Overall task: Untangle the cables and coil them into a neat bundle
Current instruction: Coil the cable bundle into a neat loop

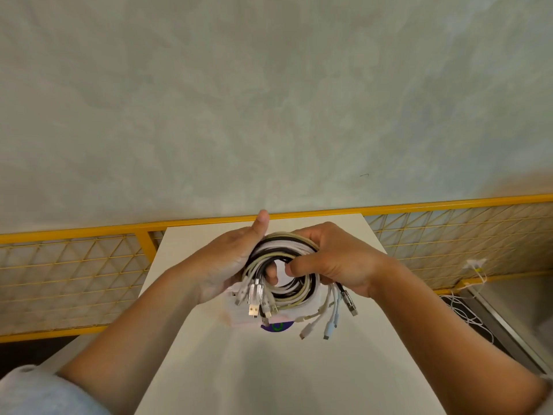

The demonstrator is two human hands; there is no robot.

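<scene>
Cables (294, 295) wound into one round ring: smooth, bendy cords in white, cream and black. Shiny metal plugs (253, 308) hung down at left, soft white plugs (328, 326) at right; two bunches counted. Ring held up over flat white table (269, 378), near far end. Left hand (223, 262) wrapped round left side of ring, thumb stuck up. Right hand (338, 259) curled over right side, thumb tucked into hole. Two hands, one ring. Yellow wire fence (74, 265) seen behind.

Coil (281, 245) between left hand (224, 265) and right hand (338, 259), above bench (269, 369)
Plugs (254, 310) hang below the hands; fence (74, 265) stands beyond them.
</scene>
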